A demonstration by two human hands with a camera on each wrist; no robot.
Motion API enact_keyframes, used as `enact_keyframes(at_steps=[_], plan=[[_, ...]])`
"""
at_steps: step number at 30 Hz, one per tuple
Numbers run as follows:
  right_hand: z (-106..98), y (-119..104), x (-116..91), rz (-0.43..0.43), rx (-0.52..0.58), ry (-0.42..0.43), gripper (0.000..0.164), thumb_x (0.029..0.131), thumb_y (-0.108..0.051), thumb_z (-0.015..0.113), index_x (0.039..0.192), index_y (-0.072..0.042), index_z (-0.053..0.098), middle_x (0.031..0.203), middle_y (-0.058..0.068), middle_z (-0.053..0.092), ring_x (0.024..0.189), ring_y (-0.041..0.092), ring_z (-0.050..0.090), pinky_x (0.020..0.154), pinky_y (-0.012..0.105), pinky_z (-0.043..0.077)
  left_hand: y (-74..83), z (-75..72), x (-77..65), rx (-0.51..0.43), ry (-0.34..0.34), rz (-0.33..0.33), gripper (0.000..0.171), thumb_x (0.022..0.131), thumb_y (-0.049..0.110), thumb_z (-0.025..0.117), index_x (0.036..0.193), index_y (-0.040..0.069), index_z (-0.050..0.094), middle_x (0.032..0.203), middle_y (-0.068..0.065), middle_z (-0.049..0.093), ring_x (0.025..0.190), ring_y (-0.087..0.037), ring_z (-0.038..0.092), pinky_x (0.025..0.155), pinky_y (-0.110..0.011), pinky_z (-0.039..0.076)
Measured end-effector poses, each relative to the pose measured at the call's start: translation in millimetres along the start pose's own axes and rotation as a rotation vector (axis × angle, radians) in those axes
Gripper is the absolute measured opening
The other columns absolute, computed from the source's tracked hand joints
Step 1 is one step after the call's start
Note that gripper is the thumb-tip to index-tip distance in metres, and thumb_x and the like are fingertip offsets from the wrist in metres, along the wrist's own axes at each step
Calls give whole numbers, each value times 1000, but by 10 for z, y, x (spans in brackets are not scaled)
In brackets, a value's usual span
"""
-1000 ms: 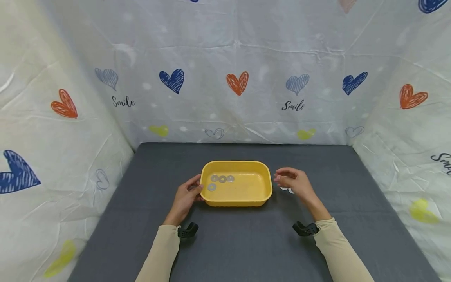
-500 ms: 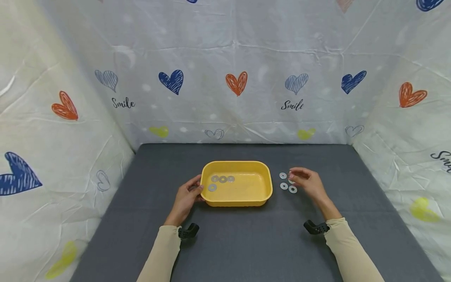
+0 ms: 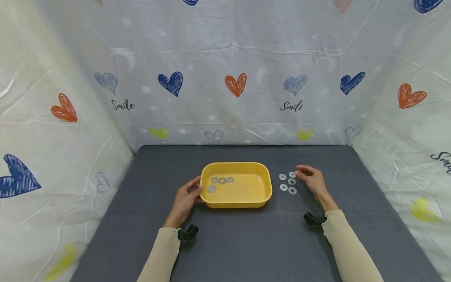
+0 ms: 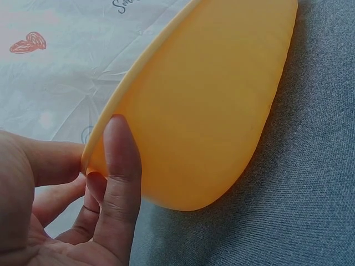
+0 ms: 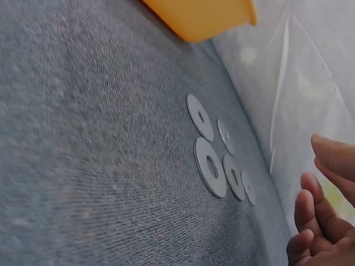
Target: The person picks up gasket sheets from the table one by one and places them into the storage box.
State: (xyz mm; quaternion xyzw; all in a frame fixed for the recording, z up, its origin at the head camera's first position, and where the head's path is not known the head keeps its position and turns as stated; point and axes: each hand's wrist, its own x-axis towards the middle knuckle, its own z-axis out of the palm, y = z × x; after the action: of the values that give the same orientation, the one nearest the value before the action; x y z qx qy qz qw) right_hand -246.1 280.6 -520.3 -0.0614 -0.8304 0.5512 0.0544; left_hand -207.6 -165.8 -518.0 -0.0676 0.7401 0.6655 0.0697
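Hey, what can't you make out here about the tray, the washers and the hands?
Inside of the yellow tray: left wrist view, hidden by its outer wall.
Part of the left hand: head view, fingers hidden behind the tray.
Rest of the right hand: right wrist view, cut off by frame edges.
Fine marks, if any, on the washers in the tray: head view, too small.

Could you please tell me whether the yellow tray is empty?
Not empty: four grey washers lie inside the yellow tray in the head view.
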Motion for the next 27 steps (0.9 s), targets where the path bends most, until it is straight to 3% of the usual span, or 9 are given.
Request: enact_keyframes(at_steps=[13,20,27], plan=[[52,101,168,89,-102,22,41,91,-30,71,127,-10,67,124,16,63,105,27,58,85,33,47,18,12,0,0,0,1,49,100,15,58,147,18,46,118,-7,46,92,-27,60,68,-27,58],[84,151,149,137,-104,25,40,92,-26,71,127,-8,67,123,17,65,109,28,59,87,34,47,-2,30,6,3,-3,-2,50,99,15,59,147,18,46,118,-8,46,91,-25,60,68,-27,58],[158,186,147,85,-211,59,36,90,-26,72,122,-9,70,106,14,66,90,24,58,72,27,44,12,13,7,4,-3,4,51,100,15,58,149,17,44,119,-8,44,93,-28,59,68,-27,58]])
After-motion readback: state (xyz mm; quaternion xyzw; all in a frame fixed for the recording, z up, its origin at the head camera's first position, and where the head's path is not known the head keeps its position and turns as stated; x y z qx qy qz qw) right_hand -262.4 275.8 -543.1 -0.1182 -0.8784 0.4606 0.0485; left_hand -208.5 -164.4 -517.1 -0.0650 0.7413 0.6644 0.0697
